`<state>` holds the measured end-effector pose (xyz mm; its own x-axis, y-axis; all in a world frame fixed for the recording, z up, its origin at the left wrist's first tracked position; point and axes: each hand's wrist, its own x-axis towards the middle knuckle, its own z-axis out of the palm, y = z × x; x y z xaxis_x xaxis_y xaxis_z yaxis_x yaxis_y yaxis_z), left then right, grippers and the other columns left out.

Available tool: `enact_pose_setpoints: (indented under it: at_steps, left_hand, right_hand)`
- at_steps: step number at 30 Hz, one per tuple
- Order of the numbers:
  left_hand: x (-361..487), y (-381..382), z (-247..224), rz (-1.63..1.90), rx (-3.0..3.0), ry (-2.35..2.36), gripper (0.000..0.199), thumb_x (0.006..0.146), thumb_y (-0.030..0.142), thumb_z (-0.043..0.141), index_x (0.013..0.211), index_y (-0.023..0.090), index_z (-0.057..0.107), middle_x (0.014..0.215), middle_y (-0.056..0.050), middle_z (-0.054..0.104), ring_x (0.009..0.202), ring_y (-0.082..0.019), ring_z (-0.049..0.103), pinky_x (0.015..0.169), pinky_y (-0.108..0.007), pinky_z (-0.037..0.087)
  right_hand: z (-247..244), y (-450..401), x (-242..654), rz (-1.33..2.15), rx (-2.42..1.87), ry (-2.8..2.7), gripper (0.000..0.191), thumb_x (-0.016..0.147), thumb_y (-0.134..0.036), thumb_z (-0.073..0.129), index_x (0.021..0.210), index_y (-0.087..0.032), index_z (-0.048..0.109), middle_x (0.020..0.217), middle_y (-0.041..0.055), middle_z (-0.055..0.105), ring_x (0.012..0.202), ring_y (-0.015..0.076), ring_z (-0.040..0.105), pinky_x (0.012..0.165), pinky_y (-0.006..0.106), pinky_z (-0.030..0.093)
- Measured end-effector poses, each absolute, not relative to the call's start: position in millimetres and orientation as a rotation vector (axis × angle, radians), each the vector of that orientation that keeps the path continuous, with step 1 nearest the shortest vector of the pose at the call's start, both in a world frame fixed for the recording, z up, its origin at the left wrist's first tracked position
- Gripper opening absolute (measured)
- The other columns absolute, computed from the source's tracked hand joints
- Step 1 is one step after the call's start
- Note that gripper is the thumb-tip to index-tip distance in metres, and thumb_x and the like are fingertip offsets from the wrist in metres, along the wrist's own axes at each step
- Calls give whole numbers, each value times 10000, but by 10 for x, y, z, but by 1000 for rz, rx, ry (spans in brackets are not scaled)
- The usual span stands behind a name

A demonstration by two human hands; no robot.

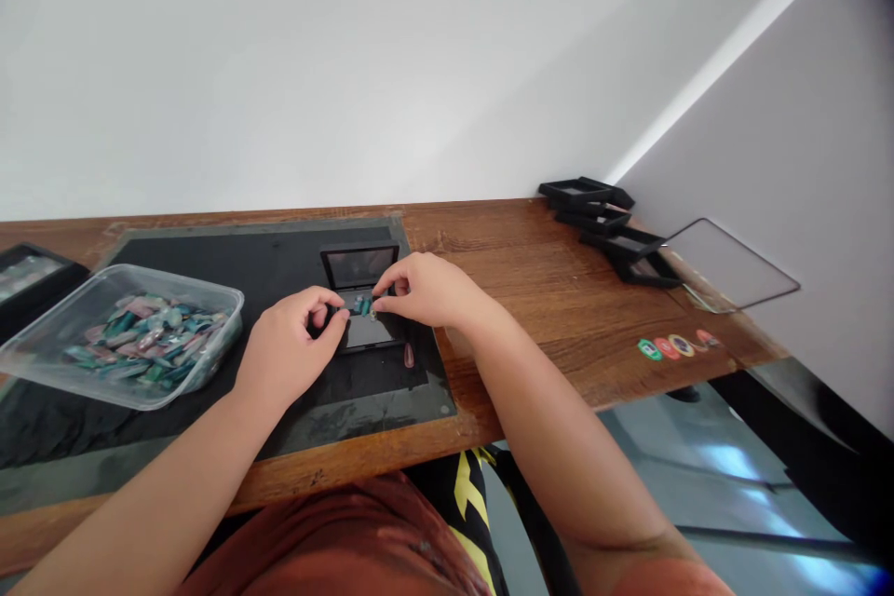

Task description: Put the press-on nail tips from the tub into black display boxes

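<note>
A small black case [370, 331] stands with its lid [361, 266] raised on the dark mat. Several teal and clear press-on nails [363, 305] lie in its middle. My left hand [297, 331] is at the case's left side, thumb and forefinger curled almost together; whatever is between them is too small to make out. From the right, my right hand [423, 289] reaches over the case, its thumb and forefinger pinched at a press-on nail by the end of the row. Just off the case's front right corner, a pink press-on nail [409, 355] rests on the mat.
A clear plastic tub [140, 399] of teal and pink press-on nails stands left, beside another black case [48, 275]. Several black cases [629, 242] are piled at the back right by the wall. Round stickers [667, 348] lie near the table's [517, 298] right front edge.
</note>
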<state>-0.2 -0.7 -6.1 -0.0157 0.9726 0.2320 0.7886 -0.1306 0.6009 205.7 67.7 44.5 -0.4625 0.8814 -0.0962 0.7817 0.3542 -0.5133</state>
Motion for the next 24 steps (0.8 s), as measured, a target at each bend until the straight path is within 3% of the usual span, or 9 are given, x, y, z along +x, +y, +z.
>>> enact_pose_setpoints:
  at_steps: [11, 15, 24]
  left_hand:
    - [-40, 34, -93, 829, 2125, 1771, 179, 893, 356, 615, 911, 244, 754, 841, -32, 668, 865, -237, 602, 743, -362, 434]
    - [-21, 25, -64, 805, 2139, 1726, 165, 885, 326, 628, 776, 238, 716, 815, -31, 691, 851, -237, 590, 760, -371, 432]
    - [-14, 18, -57, 783, 2115, 1747, 142, 897, 332, 637, 802, 235, 679, 834, -24, 679, 855, -228, 598, 759, -359, 434]
  right_hand:
    - [490, 631, 2053, 751, -1474, -2511, 67, 720, -297, 845, 767, -253, 830, 781, -16, 754, 687, 118, 612, 603, 267, 377]
    - [486, 610, 2018, 711, -1516, -2542, 141, 713, -348, 865, 805, -250, 823, 794, -18, 751, 670, 116, 609, 605, 270, 372]
    - [437, 602, 1974, 592, -1458, -2562, 219, 773, -350, 820, 969, -251, 820, 831, -15, 763, 715, 132, 630, 642, 276, 378]
